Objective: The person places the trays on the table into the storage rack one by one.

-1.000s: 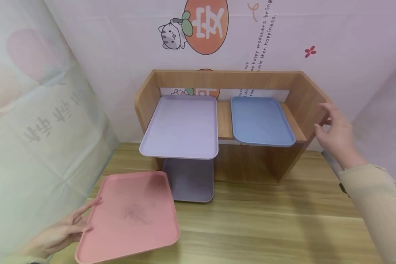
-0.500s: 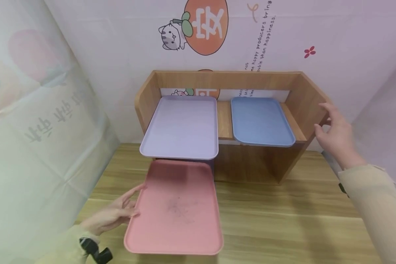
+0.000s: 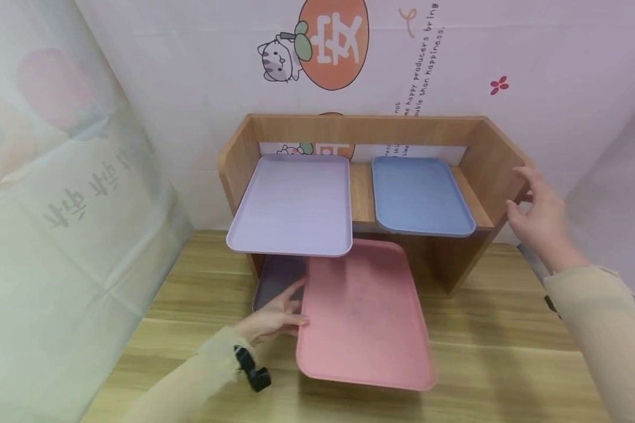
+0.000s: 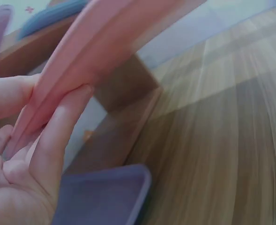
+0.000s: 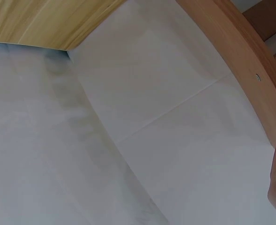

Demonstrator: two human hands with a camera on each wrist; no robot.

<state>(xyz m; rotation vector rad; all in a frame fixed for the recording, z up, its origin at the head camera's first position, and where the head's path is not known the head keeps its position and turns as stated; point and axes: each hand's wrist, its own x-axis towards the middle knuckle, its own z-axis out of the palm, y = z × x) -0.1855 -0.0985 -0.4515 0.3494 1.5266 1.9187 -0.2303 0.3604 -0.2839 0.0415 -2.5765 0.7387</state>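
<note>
My left hand (image 3: 275,317) pinches the left edge of a pink tray (image 3: 365,317), thumb above and fingers beneath. In the left wrist view, the hand (image 4: 25,154) grips the pink tray's rim (image 4: 109,42). The tray hangs tilted just above the wooden table (image 3: 481,352), with its far end at the lower opening of a wooden shelf (image 3: 360,129). My right hand (image 3: 540,217) rests against the shelf's right side panel (image 5: 236,56) with fairly straight fingers.
A lilac tray (image 3: 293,202) overhangs the shelf's top level on the left, with a blue tray (image 3: 418,194) beside it. A dark purple tray (image 3: 277,276) lies under the lilac one on the table. A plastic sheet (image 3: 58,205) closes off the left side.
My left hand has carried the pink tray from the table's front left rightwards and forwards to the shelf's lower opening, uncovering the dark purple tray. The right hand has stayed on the shelf.
</note>
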